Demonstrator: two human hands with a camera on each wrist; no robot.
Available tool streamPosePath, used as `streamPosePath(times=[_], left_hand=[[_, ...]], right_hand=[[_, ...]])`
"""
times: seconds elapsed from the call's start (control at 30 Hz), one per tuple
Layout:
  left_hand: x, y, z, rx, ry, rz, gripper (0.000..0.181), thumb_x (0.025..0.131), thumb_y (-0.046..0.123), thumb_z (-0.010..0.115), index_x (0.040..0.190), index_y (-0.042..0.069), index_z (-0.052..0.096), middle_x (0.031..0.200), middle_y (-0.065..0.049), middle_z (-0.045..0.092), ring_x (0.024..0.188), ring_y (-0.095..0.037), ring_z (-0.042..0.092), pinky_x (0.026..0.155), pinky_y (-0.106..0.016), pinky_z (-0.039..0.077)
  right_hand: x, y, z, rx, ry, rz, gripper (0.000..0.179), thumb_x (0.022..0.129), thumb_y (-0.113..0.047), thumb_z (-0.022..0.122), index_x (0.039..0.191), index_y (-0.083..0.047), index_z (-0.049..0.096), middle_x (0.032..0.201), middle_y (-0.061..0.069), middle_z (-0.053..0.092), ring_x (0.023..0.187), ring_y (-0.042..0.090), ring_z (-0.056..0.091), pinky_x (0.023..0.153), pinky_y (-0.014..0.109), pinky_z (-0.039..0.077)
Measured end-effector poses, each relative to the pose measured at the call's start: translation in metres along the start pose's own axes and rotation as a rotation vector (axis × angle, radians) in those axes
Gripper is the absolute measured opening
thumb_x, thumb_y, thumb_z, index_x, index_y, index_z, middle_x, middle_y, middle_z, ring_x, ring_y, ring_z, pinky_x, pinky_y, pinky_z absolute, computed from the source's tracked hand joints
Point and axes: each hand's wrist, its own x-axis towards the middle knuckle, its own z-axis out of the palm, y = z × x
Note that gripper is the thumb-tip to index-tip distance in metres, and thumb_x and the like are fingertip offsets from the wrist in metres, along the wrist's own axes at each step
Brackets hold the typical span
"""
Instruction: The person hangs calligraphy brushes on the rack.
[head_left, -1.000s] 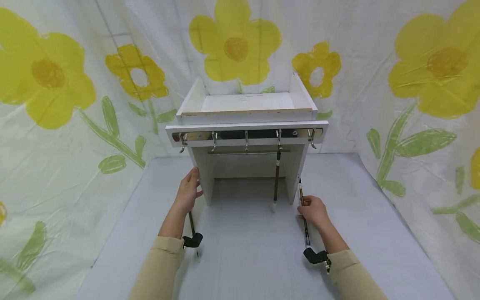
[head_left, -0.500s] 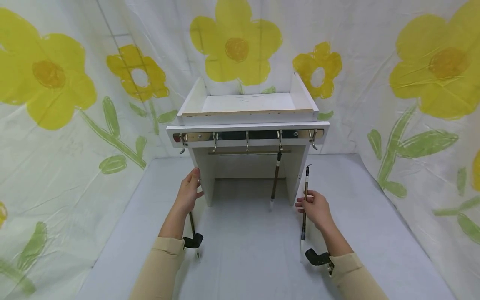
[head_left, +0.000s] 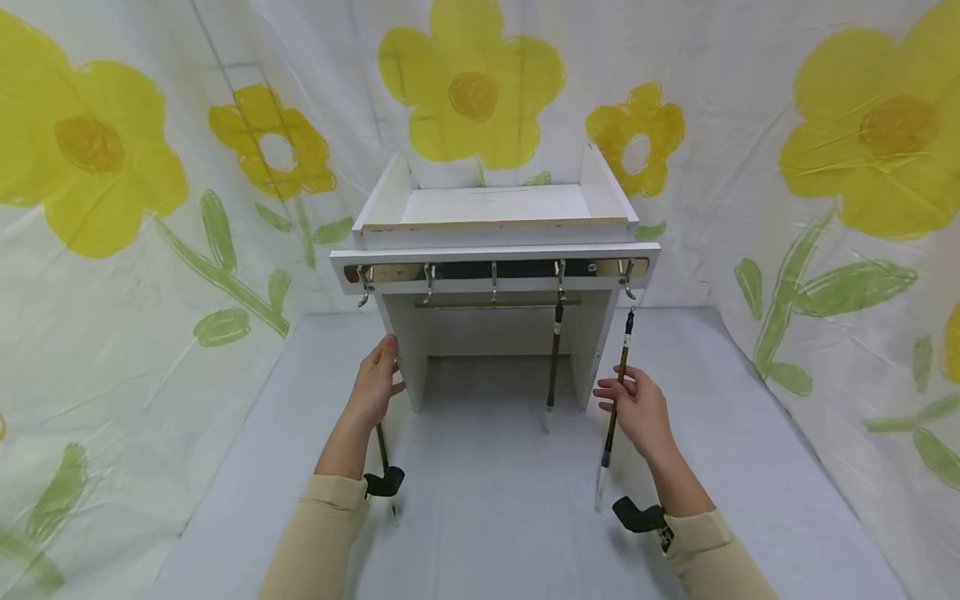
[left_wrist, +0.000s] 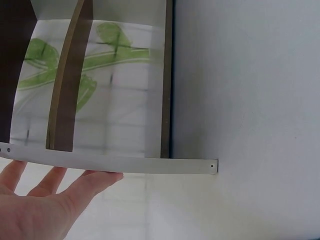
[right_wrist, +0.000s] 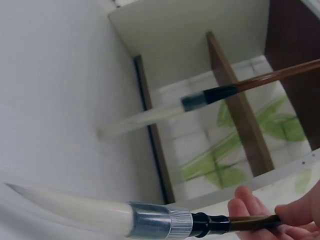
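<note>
My right hand (head_left: 637, 407) pinches a calligraphy brush (head_left: 624, 354) by its brown handle. The brush's loop end tilts up, just below the rightmost hook (head_left: 627, 279) of the white shelf stand. Its pale bristles (right_wrist: 75, 207), in a clear cover, point down. A second calligraphy brush (head_left: 555, 354) hangs from the neighbouring hook, bristles downward. My left hand (head_left: 373, 383) rests its fingers against the left side panel (head_left: 397, 342) of the stand; in the left wrist view the fingers (left_wrist: 95, 182) lie along the panel's outer face.
The shelf stand (head_left: 491, 237) has a metal hook rail (head_left: 465, 270) with several hooks and a crossbar (head_left: 495, 306) underneath. Another brush (head_left: 383, 446) lies partly hidden behind the left wrist on the white tabletop (head_left: 480, 517). A flower-print curtain (head_left: 517, 92) surrounds the table.
My right hand has raised its brush from beside the right panel, moving the loop end up and right towards the rightmost hook. The left hand stays in place; the hanging brush sways slightly.
</note>
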Motion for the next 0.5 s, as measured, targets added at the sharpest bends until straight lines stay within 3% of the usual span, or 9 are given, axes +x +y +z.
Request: streamPosePath(times=[0.17, 0.5], left_hand=[[-0.0006, 0.0038, 0.0008, -0.011, -0.001, -0.001, 0.079, 0.103, 0.063, 0.028, 0.163, 0.013, 0.014, 0.169, -0.013, 0.015, 0.151, -0.043, 0.026, 0.112, -0.061, 0.039], [0.0022, -0.001, 0.0008, 0.017, 0.014, -0.006, 0.085, 0.101, 0.067, 0.028, 0.163, 0.011, 0.015, 0.168, -0.015, 0.017, 0.15, -0.044, 0.027, 0.111, -0.061, 0.04]], right_hand=[[-0.0022, -0.0098, -0.0029, 0.004, 0.006, -0.003, 0.038, 0.109, -0.007, 0.043, 0.145, 0.006, 0.04, 0.129, 0.031, 0.062, 0.115, 0.045, 0.065, 0.088, 0.035, 0.06], [-0.0039, -0.0092, -0.0063, -0.004, 0.014, -0.034, 0.037, 0.108, -0.005, 0.042, 0.145, 0.004, 0.041, 0.13, 0.028, 0.063, 0.116, 0.041, 0.067, 0.086, 0.032, 0.06]])
